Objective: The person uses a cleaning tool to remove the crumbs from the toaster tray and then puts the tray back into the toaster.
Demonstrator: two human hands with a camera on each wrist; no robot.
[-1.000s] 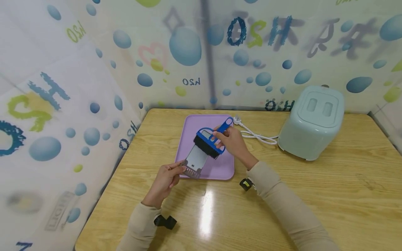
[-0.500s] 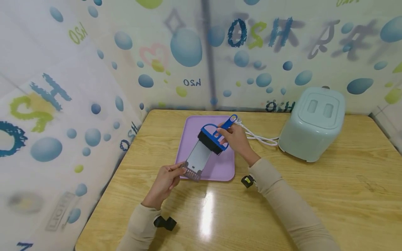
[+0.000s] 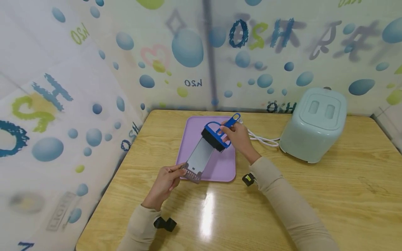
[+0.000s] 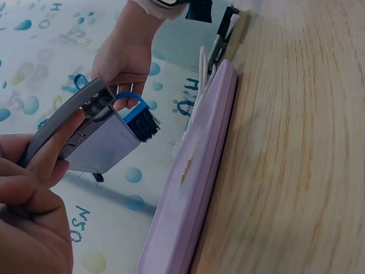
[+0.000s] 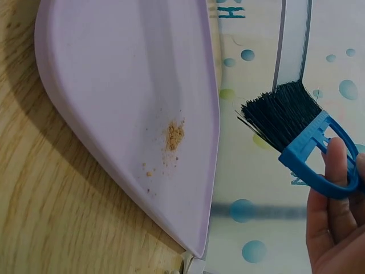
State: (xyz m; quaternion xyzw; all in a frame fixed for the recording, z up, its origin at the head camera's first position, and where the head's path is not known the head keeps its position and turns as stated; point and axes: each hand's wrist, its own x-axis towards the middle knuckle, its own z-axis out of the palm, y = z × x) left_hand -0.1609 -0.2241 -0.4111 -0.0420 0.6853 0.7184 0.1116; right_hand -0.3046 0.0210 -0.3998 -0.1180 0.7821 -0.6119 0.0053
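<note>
My left hand [image 3: 165, 180] pinches the grey slotted end of a crumb tray [image 3: 200, 155], a flat metal plate tilted above the purple tray [image 3: 226, 170]. In my right hand [image 3: 240, 138] is a small blue brush [image 3: 221, 135], gripped near the base of its handle. Its black bristles lie across the far end of the plate. The right wrist view shows a small heap of tan crumbs [image 5: 174, 136] on the purple tray, with finer bits scattered around it. The left wrist view shows the crumb tray and brush raised above the purple tray's surface.
A pale green toaster [image 3: 314, 125] stands at the back right of the wooden table [image 3: 282, 195]. Its white cord [image 3: 265, 140] runs towards the purple tray's right side. Patterned walls [image 3: 245, 76] close off the back and left.
The brush in my right hand has moved up and right, towards the plate's far end, exposing more of its surface. The left hand has stayed nearly still.
</note>
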